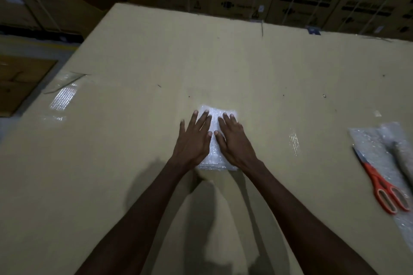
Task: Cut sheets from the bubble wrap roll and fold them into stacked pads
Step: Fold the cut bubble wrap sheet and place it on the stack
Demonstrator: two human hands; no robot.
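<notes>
Currently, left hand (194,138) and right hand (234,140), fingers flat, grasping nothing, press the light, springy folded pad (213,118); lift by its 6 o'clock edge.

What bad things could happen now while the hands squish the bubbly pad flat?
Both hands, left hand and right hand, press flat on the folded bubble wrap pad. If they lift off, the springy folds might pop open again. The pad could also slide on the smooth cardboard surface. The orange scissors lie on loose bubble wrap at the right, blades pointing away; a careless reach there might nick a finger.
</notes>
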